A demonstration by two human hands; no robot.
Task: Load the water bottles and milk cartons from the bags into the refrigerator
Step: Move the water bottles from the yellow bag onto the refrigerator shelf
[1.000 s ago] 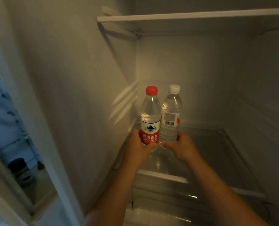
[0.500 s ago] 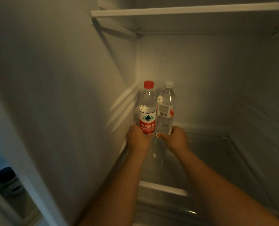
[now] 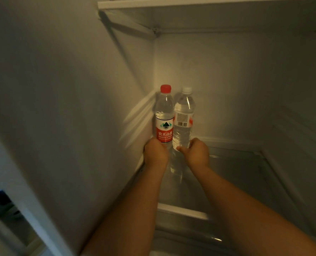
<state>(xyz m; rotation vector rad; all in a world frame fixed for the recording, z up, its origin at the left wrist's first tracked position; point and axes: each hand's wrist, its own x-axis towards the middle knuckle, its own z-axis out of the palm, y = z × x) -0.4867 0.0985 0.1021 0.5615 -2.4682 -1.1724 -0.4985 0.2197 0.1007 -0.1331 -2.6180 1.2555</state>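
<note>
At the back-left corner of the glass shelf (image 3: 236, 172), two water bottles stand upright, side by side and touching. The left hand (image 3: 155, 154) grips the foot of the red-cap bottle (image 3: 164, 115), with its fingers curled round it below the red label. The right hand (image 3: 197, 154) pinches the foot of the white-cap bottle (image 3: 184, 117) between thumb and fingers. Both hands hide the bottoms, so I cannot tell whether the bottles rest on the glass or hang just above it. Their reflection shows on the glass between the wrists.

The red-cap bottle is just beside the left wall (image 3: 79, 89), next to the moulded ribs (image 3: 137, 115). The back wall (image 3: 236, 80) is close behind both bottles. An upper shelf (image 3: 190, 4) runs overhead, well above the caps. The white front rim (image 3: 183, 211) of the glass shelf crosses under the forearms. Outside the fridge, at the lower left, a dark shape (image 3: 2, 200) shows, too blurred to name.

A second ago the bottles were held nearer the shelf's front, well off the back wall. Half a second ago they were further in, and now they sit deep in the corner. The grips are unchanged, and most of the room at the left has gone from view.

Count: two bottles, two hands, two shelves.
</note>
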